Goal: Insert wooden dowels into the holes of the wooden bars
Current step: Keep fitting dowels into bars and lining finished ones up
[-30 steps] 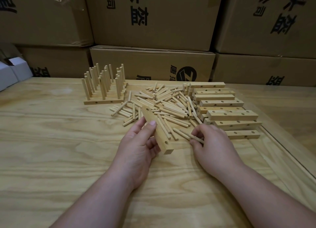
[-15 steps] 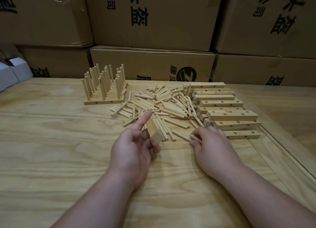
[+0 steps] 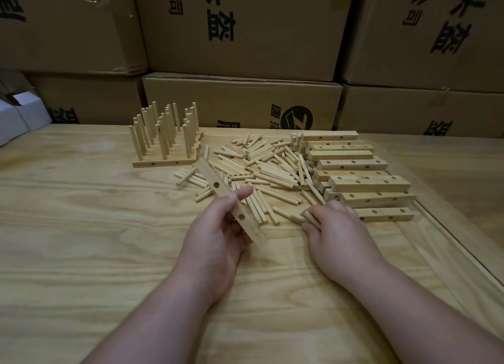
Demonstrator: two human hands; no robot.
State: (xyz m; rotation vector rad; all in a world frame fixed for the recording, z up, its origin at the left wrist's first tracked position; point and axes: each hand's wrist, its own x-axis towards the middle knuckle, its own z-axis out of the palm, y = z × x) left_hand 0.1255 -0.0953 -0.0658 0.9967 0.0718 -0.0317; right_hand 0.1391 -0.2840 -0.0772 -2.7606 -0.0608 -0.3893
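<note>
My left hand (image 3: pixel 215 241) grips a wooden bar (image 3: pixel 218 189) that slants up and away to the left, two holes showing on its face. My right hand (image 3: pixel 338 232) rests on the table at the near edge of the loose dowel pile (image 3: pixel 259 170) and pinches a dowel or two (image 3: pixel 311 217) under its fingers. A stack of drilled bars (image 3: pixel 362 183) lies to the right of the pile. Finished bars with upright dowels (image 3: pixel 166 137) stand at the back left.
The work lies on a light wooden table (image 3: pixel 81 241) with a raised strip along its right side (image 3: pixel 450 241). Cardboard boxes (image 3: pixel 242 102) are stacked in a wall right behind it. White boxes (image 3: pixel 19 118) sit at the far left.
My left hand has turned the bar from lying flat to end-on and now to a slant with its drilled face toward me. My right hand stayed on the dowels.
</note>
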